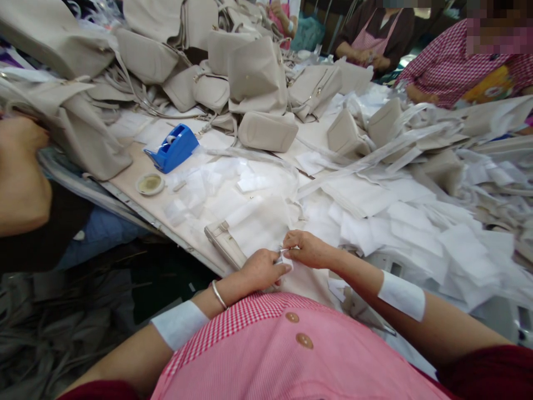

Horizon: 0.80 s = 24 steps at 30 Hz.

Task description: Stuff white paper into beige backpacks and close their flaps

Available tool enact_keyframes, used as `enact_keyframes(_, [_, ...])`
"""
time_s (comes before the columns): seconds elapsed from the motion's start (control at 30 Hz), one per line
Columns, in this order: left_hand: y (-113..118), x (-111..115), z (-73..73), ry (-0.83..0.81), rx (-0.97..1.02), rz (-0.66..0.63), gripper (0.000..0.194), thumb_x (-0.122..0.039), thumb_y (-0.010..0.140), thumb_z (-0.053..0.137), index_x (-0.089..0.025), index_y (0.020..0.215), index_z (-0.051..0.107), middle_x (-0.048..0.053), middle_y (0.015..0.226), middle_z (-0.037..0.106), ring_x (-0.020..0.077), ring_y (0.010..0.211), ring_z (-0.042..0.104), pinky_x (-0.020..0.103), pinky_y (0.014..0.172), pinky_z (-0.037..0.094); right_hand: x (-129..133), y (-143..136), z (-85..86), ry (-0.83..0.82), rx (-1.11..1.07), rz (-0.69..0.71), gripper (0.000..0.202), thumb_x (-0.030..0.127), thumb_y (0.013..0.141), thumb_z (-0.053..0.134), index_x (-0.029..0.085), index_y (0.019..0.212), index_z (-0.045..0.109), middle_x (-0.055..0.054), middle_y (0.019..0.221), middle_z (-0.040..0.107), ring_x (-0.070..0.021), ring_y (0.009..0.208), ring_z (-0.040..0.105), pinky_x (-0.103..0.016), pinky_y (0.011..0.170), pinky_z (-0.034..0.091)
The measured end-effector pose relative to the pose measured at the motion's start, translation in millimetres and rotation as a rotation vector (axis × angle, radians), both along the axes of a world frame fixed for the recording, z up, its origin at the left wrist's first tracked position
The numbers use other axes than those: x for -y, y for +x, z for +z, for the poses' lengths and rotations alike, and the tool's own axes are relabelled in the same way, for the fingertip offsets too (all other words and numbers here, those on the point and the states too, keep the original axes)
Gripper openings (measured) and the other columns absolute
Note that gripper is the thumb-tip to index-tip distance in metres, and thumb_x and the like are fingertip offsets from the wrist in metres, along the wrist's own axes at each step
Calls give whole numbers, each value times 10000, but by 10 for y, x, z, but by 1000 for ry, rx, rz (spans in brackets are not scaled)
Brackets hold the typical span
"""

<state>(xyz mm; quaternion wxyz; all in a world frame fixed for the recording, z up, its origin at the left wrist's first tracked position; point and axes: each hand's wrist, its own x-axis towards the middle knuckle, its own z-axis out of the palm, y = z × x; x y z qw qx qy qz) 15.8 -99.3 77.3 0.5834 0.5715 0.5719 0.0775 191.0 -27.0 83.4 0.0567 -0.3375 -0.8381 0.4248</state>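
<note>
Close to the apron, my left hand pinches a small white piece, perhaps paper or soft wrapping, between thumb and fingers. My right hand closes on the same piece from the other side, fingertips touching it. Whether something lies inside the white piece is hidden by the fingers. A beige strap runs under my left hand and lies on the table. Thin white sheets lie just beyond both hands.
Beige handbags are heaped at the back. A blue tape dispenser and a small round dish stand at left. White sheets pile up at right. Another person's arm is at far left; several people work across the table.
</note>
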Motion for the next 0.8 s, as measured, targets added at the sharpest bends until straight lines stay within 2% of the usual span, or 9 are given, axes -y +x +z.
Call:
enact_keyframes(0.17, [-2, -25, -14, 19, 10, -16, 352, -461, 813, 508, -159, 681, 632, 27, 561, 673, 161, 537, 642, 244, 550, 454, 173, -66, -85, 294, 41, -28, 235, 116, 820, 598, 139, 587, 603, -39, 678, 531, -156, 716, 490, -297, 725, 399])
enact_keyframes(0.3, [-21, -40, -37, -2, 24, -17, 358, -452, 812, 503, -142, 709, 651, 30, 556, 660, 157, 517, 618, 243, 526, 441, 310, -40, -94, 520, 16, -36, 257, 195, 889, 543, 135, 655, 631, -76, 737, 564, -188, 782, 474, -350, 761, 368])
enact_keyframes(0.47, [-38, -34, -4, -37, 67, 19, 357, -457, 789, 537, -134, 681, 645, 23, 532, 626, 137, 470, 554, 235, 486, 405, 407, 100, -61, 542, -83, 39, 206, 256, 932, 494, 165, 912, 678, -84, 897, 624, -219, 983, 513, -384, 860, 368])
enact_keyframes(0.6, [-52, -48, 35, -90, 91, 23, 326, -415, 780, 537, -126, 669, 637, 14, 525, 599, 103, 430, 486, 207, 426, 341, 533, 184, -67, 580, -45, 72, 325, 387, 912, 538, 158, 1129, 616, -121, 1083, 620, -276, 1182, 468, -448, 960, 346])
enact_keyframes(0.8, [-68, -79, 64, -276, 127, 44, 354, -463, 760, 538, -125, 775, 640, 11, 557, 594, 75, 364, 400, 193, 357, 269, 773, 147, -167, 716, 16, -38, 234, 218, 938, 499, 147, 1130, 611, -118, 1130, 642, -275, 1252, 448, -454, 1017, 306])
